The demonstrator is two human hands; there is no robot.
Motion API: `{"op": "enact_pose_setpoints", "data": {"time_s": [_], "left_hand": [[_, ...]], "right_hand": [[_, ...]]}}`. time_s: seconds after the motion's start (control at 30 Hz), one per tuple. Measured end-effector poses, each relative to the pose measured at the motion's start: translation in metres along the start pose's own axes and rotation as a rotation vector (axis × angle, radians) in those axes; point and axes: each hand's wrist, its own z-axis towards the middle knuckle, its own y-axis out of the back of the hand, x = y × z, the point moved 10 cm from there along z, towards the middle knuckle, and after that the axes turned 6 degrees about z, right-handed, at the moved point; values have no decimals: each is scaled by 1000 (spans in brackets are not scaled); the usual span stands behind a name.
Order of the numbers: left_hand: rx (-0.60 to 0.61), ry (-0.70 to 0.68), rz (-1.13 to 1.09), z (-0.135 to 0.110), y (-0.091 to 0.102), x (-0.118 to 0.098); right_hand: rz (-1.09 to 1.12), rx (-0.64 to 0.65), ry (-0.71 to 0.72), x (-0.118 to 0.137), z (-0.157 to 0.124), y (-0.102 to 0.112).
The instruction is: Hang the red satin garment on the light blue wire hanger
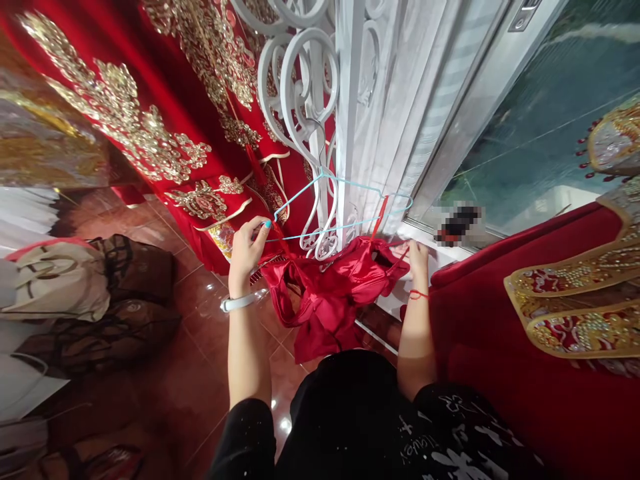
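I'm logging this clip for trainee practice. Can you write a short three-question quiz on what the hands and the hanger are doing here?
1. True or false: the left hand pinches one end of the light blue wire hanger.
2. What does the right hand grip? A) the red satin garment B) the white scrolled metal stand C) the white curtain
3. Where is the hanger's hook caught?

Key
1. True.
2. A, at the garment's edge below the hanger's other end.
3. On the white scrolled metal stand.
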Motion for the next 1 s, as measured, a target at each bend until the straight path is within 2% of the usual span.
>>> {"op": "enact_pose_setpoints", "data": {"time_s": [0.1,0.17,0.27,0.37,0.47,0.63,0.8,1.0], "left_hand": [[7,-5,-5,2,-2,1],[10,-8,-18,3,-4,1],[18,1,-57,4,-7,0],[23,19,-68,4,-7,0],[30,28,-68,5,-7,-1],[43,38,-92,7,-11,-3],[45,29,-94,5,-16,-4],[9,18,-53,-4,-13,-9]], "right_hand": [[450,-98,113,32,11,10],[692,-100,198,50,14,10],[805,-127,266,63,18,10],[786,-219,282,62,26,19],[743,-250,325,72,38,28],[559,-106,450,121,53,27],[377,33,567,162,55,15],[118,27,675,182,53,2]]}}
